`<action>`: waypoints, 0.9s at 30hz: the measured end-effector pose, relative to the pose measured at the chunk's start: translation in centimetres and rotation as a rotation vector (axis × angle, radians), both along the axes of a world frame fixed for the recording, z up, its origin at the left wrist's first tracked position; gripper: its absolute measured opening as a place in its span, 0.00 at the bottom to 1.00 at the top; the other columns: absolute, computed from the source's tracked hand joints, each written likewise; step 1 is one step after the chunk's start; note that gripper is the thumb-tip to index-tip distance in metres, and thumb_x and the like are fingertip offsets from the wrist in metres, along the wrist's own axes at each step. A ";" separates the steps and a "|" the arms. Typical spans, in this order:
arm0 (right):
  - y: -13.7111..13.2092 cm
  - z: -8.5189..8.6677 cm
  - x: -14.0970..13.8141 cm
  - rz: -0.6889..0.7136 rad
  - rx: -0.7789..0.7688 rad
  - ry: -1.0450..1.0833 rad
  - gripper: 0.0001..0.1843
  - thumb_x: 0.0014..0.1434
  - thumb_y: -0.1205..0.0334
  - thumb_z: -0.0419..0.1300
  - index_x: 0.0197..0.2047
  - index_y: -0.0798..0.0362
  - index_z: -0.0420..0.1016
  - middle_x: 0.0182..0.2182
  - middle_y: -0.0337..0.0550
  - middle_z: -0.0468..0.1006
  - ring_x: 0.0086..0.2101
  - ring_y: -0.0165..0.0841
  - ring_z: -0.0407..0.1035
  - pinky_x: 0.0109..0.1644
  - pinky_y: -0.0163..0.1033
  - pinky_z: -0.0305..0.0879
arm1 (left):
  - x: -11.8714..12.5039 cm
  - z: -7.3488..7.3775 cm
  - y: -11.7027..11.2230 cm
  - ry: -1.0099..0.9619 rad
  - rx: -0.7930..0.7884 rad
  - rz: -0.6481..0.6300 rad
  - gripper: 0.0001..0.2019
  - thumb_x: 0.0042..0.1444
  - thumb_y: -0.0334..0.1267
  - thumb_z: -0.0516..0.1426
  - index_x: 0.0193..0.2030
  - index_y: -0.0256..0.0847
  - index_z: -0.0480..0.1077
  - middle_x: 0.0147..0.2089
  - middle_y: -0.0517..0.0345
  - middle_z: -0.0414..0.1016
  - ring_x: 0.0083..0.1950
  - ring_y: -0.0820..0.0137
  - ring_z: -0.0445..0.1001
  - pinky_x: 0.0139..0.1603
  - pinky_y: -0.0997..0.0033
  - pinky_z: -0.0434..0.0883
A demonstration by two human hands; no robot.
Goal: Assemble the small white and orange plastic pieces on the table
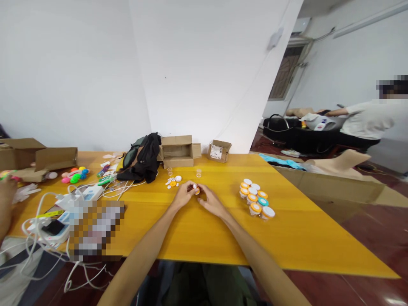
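Observation:
Near the middle of the table, my left hand (pixel 185 194) pinches a small round jar lid (pixel 196 190) with white and orange parts. My right hand (pixel 211 202) curves round the lid's other side, fingers bent against it and the thumb lower down. Whether a jar body sits beneath the lid is hidden by my fingers. Just beyond my left hand lie several loose white caps (pixel 178 178) and an orange ring (pixel 172 184). Two small clear cups (pixel 199 173) stand farther back. To the right is a cluster of clear jars with orange, white and teal lids (pixel 255 208).
Open cardboard boxes (pixel 178 162) stand along the wall beside a dark bag (pixel 143 159). At left are white cables, a power strip (pixel 92 192), colourful toys (pixel 75 175) and another person's arm (pixel 5 204). A person in a white shirt (pixel 369 119) is at the far right.

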State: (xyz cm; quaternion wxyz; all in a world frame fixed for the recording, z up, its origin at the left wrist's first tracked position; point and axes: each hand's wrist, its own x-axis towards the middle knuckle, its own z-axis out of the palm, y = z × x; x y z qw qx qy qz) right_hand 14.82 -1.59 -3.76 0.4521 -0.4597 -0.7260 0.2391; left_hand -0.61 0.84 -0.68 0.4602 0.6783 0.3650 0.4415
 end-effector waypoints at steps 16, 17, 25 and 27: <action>-1.0 1.6 -0.3 -0.017 -0.138 0.273 0.13 0.51 0.54 0.63 0.39 0.51 0.73 0.32 0.39 0.80 0.32 0.34 0.74 0.39 0.40 0.71 | -0.1 0.5 -0.7 0.083 0.086 0.004 0.11 0.52 0.45 0.63 0.36 0.40 0.73 0.40 0.56 0.75 0.41 0.68 0.74 0.45 0.69 0.71; -1.0 1.6 -0.3 -0.017 -0.143 0.281 0.13 0.50 0.54 0.63 0.38 0.51 0.73 0.32 0.39 0.80 0.32 0.34 0.73 0.39 0.40 0.71 | -0.2 0.6 -0.8 0.100 0.108 0.014 0.10 0.52 0.44 0.62 0.36 0.40 0.73 0.39 0.56 0.75 0.41 0.68 0.74 0.45 0.69 0.71; -1.3 2.2 -0.3 0.025 -0.120 0.327 0.14 0.52 0.53 0.61 0.39 0.50 0.73 0.34 0.40 0.80 0.34 0.35 0.74 0.42 0.41 0.71 | -0.3 1.2 -1.2 0.150 0.168 0.026 0.09 0.55 0.43 0.59 0.36 0.41 0.74 0.38 0.57 0.77 0.39 0.67 0.72 0.42 0.70 0.68; -1.3 2.3 -0.1 0.025 -0.119 0.323 0.14 0.52 0.53 0.61 0.41 0.51 0.74 0.35 0.40 0.80 0.35 0.35 0.74 0.42 0.41 0.71 | -0.3 1.3 -1.2 0.155 0.173 0.017 0.09 0.56 0.44 0.58 0.36 0.41 0.74 0.37 0.57 0.77 0.39 0.67 0.72 0.41 0.70 0.68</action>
